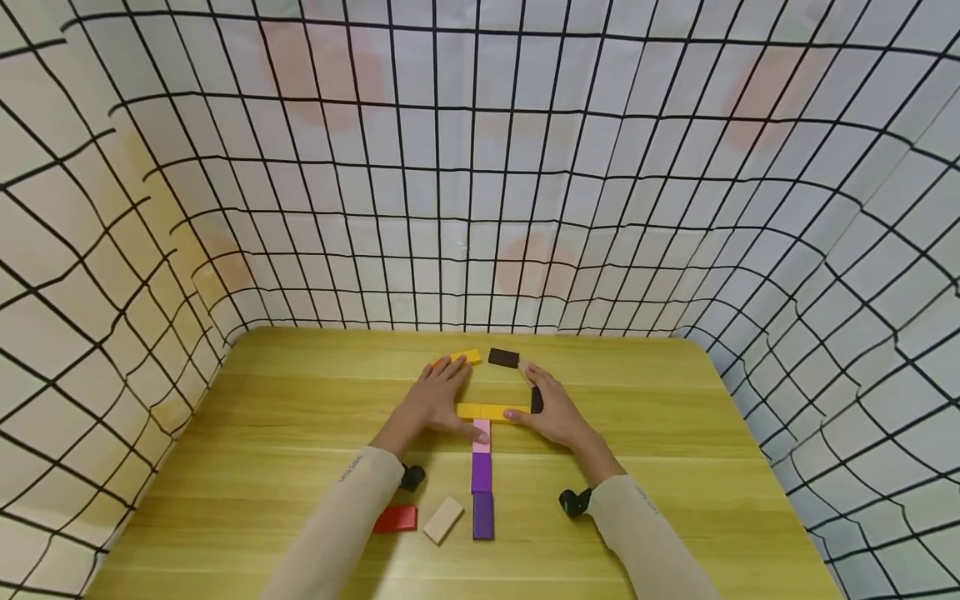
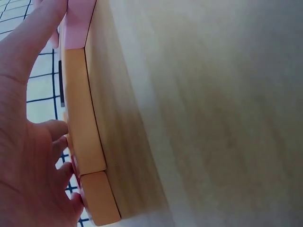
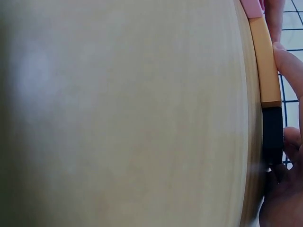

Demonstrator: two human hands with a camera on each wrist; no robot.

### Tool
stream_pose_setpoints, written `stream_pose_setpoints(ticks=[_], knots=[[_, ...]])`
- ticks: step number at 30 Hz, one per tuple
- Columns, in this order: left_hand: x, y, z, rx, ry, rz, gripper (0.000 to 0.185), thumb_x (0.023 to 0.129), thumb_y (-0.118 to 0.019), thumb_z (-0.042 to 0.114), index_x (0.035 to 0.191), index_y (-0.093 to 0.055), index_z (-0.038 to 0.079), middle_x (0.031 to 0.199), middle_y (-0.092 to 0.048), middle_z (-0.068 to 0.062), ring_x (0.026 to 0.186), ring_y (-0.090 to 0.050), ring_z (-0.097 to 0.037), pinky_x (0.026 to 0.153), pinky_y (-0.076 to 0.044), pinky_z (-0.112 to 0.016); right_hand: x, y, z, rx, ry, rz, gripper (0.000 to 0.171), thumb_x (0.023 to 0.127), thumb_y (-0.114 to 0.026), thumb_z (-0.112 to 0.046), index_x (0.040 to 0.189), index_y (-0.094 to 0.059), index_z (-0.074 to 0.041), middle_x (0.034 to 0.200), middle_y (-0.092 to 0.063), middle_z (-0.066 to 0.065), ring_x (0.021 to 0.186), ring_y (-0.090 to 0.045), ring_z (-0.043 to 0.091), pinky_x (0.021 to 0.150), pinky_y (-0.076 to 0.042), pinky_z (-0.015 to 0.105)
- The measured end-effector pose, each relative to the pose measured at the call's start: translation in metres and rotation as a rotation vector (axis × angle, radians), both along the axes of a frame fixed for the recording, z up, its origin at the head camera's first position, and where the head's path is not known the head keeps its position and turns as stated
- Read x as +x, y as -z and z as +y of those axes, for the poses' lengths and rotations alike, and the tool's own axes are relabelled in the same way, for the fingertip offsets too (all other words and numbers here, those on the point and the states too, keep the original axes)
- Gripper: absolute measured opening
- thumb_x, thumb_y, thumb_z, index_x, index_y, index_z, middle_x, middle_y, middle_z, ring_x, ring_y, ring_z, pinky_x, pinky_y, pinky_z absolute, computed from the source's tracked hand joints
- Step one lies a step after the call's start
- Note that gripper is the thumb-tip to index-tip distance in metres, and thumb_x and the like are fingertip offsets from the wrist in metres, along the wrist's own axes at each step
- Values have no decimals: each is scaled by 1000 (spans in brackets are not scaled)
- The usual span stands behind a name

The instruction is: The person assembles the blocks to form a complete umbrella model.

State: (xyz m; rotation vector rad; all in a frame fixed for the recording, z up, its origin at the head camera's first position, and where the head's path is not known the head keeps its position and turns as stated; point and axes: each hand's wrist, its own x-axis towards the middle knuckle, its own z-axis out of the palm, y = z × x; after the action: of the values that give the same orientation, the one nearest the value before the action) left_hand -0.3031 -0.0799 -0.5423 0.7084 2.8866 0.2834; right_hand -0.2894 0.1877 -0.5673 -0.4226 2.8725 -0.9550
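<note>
My left hand (image 1: 431, 404) lies at the left of a block figure, fingers spread. Its thumb rests on the pink block (image 1: 481, 427), below a row of yellow blocks (image 1: 495, 412). Its fingertips are by another yellow block (image 1: 470, 357) at the back. My right hand (image 1: 558, 414) lies on the right side, fingers extended. Its thumb touches the yellow row, also seen as an orange-looking block (image 3: 266, 66) in the right wrist view. A black block (image 1: 536, 400) stands between thumb and fingers. The fingertips partly hide a pale block (image 1: 524, 367).
Two purple blocks (image 1: 482, 472) continue the line below the pink one. A dark brown block (image 1: 503, 357) lies at the back. A red block (image 1: 396, 518) and a beige block (image 1: 442, 521) lie loose near the left forearm. Black wire mesh (image 1: 472, 175) surrounds the wooden table (image 1: 712, 517).
</note>
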Motion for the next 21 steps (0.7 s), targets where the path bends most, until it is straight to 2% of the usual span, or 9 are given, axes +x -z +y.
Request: stream_pose_setpoints(ticks=[8, 13, 21], knots=[[-1, 0, 0, -3, -9, -3, 137, 52, -54, 96, 158, -13, 19, 165, -5, 0, 152, -4, -28, 122, -7, -55, -1, -2, -1, -17, 10, -11, 102, 78, -62, -72, 156, -23, -19, 163, -15, -5, 150, -16, 29, 117, -21, 60], [-2, -1, 1, 4, -11, 4, 139, 51, -55, 96, 158, -12, 18, 165, -6, -1, 152, -5, -27, 122, -7, -55, -3, -6, -1, -46, 23, -28, 94, 83, -63, -65, 156, -23, -21, 163, -16, -2, 150, -17, 31, 117, -20, 61], [0, -4, 1, -14, -19, -9, 142, 50, -55, 97, 158, -10, 16, 165, -7, -2, 152, -7, -27, 122, -6, -55, -13, -16, -5, -13, 22, 3, 87, 88, -60, -59, 155, -25, -16, 162, -21, 4, 148, -22, 33, 116, -22, 61]])
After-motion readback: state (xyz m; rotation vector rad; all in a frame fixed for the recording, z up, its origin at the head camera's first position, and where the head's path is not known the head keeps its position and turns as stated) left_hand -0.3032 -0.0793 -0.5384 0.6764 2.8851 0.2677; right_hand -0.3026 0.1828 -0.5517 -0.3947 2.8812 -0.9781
